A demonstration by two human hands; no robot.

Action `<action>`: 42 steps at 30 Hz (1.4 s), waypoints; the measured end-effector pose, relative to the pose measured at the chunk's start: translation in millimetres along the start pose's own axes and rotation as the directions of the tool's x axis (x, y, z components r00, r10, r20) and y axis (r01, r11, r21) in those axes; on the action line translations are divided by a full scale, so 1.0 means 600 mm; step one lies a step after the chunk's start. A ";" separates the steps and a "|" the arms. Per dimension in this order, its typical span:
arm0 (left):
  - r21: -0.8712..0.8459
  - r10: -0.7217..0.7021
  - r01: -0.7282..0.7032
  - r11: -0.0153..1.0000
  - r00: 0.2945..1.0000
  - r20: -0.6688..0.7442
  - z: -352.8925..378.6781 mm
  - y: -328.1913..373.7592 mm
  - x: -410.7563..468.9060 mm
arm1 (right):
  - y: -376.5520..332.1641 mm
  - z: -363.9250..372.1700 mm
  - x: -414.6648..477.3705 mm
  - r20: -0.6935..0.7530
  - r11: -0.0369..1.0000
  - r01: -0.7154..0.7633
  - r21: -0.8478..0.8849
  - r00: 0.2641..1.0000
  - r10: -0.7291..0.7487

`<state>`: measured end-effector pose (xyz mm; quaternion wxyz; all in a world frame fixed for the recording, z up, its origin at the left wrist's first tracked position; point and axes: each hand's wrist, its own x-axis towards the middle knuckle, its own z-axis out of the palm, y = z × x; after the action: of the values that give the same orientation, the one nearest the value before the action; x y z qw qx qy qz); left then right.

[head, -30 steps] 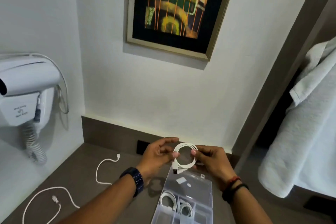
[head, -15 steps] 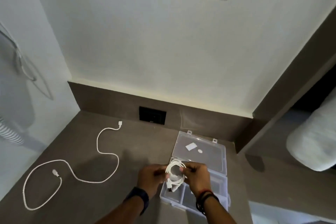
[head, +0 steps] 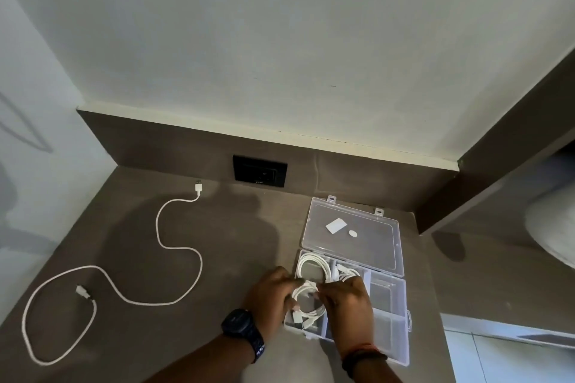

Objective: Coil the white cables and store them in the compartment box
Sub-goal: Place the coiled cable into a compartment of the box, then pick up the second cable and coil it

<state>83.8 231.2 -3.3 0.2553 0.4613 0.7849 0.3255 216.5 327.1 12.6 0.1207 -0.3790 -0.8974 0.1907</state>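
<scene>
Both hands, left (head: pixel 270 295) and right (head: pixel 345 305), pinch my coiled cable (head: pixel 306 305), now lowered from chest height into the compartment box (head: pixel 390 320), leaving one loose cable (head: pixel 161 246).

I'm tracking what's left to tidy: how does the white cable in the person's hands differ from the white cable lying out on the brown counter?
The coiled white cable is wound into a small loop; the loose white cable snakes across the brown counter uncoiled. The coiled one is held by the left hand and right hand over the clear plastic compartment box; the loose one lies untouched, well left of it. Both are white with plug ends.
</scene>
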 end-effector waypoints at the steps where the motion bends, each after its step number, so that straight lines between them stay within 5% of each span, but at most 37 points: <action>1: 0.041 0.016 -0.017 0.999 1.000 0.026 -0.001 0.000 0.000 | 0.000 -0.001 0.001 0.019 0.998 0.041 -0.042 0.999 -0.041; 6: 0.352 0.126 -0.164 0.922 0.984 0.127 -0.001 -0.009 0.009 | -0.003 -0.001 -0.001 0.057 0.969 0.108 -0.222 0.994 -0.097; 14: 0.536 0.187 -0.329 0.778 0.935 0.301 -0.009 0.006 0.022 | -0.006 -0.006 -0.009 0.230 0.882 0.297 -0.366 0.947 -0.224; 21: 0.649 0.095 -0.248 0.719 0.960 0.262 0.005 0.024 0.013 | -0.023 -0.016 -0.018 0.366 0.828 0.332 -0.452 0.916 -0.167; 27: 0.670 -0.031 -0.155 0.725 0.966 0.257 0.009 0.038 0.008 | -0.042 -0.008 0.000 0.405 0.901 0.175 -0.397 0.914 0.001; 30: 0.577 -0.029 -0.102 0.811 0.977 0.213 0.002 0.027 0.003 | -0.049 -0.007 0.012 0.381 0.917 0.087 -0.389 0.921 0.074; 33: 0.304 0.008 -0.058 0.951 0.987 0.162 -0.021 0.007 -0.005 | -0.048 -0.006 0.020 0.373 0.899 0.113 -0.422 0.926 0.059; 36: -0.023 -0.122 0.120 0.992 0.988 -0.095 -0.074 -0.021 -0.007 | -0.045 -0.008 0.032 0.415 0.856 0.172 -0.487 0.908 0.053; 39: -0.163 -0.276 0.229 0.960 0.877 -0.394 -0.151 -0.075 0.013 | -0.053 -0.023 0.058 0.455 0.815 0.207 -0.541 0.887 0.077; 42: -0.178 -0.333 0.282 0.943 0.767 -0.549 -0.236 -0.142 0.049 | -0.070 -0.038 0.092 0.512 0.785 0.250 -0.567 0.854 0.098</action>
<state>-76.1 187.6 23.0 0.0775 0.1964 0.8750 0.4356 160.2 345.9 55.3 -0.2459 -0.2940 -0.9234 -0.0229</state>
